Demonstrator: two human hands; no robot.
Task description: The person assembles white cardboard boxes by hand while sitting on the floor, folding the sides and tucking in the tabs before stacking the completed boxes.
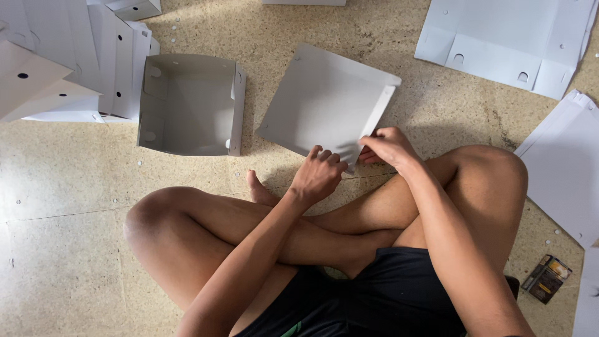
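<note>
Lying on the floor [75, 218] just ahead of the crossed legs [249, 231], the sheet [321, 103] is a flat grey cardboard blank turned like a diamond, its long axis running from seven o'clock up to one o'clock. Its right-hand flap [376, 122] is folded up along the edge and slants from one o'clock down to seven o'clock.

Both hands meet at the sheet's near corner. The left hand [319, 175] comes in from seven o'clock with the forearm stretched over the knee; its fingers are curled and press on the sheet's lower edge. The right hand [388, 146] reaches in from five o'clock, wrist bent, fingers closed in a pinch on the lower end of the flap.

At nine o'clock from the sheet sits a tray [190, 103], an already folded open box; nothing lies in it. Farther out at ten o'clock, folded pieces [62, 68] lean in a heap. Flat blanks [505, 40] lie at two o'clock, and more [564, 168] at three o'clock. A small dark packet [547, 278] rests at five o'clock.
</note>
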